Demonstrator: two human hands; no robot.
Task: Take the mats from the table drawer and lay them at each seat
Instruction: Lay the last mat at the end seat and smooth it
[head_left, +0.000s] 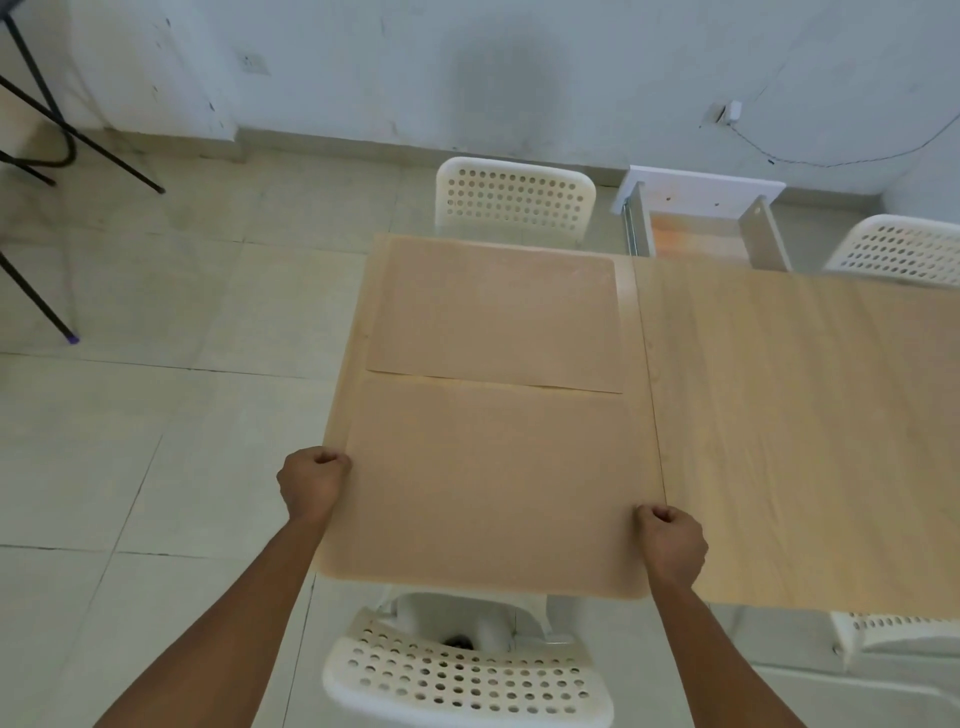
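mats on the left end of the wooden table (779, 415): two, both tan and rectangular. near mat (493, 483) lies flat at the table's near edge, in front of the near white chair (462, 675). its near edge reaches the rim of the table. far mat (493, 317) lies flat beyond it, before the far white chair (514, 200); the two mats sit just beside each other, a thin seam between them, and whether they touch there cannot be told.

left hand (311, 483) fingers curled tight, gripping the left edge of the near mat at the table's left side. right hand (672, 545) likewise curled, gripping the right edge of the same mat close to its near corner. both forearms reach in from below.

drawer (701, 223) stands pulled out on the far side of the table, right of the far chair, its white front panel away from the table; inner floor shows wood colour. contents cannot be made out.

right part of the table shows bare wood. another white perforated chair (904, 249) at far right. pale tiled floor (156, 415), black metal legs (52, 130) at upper left.
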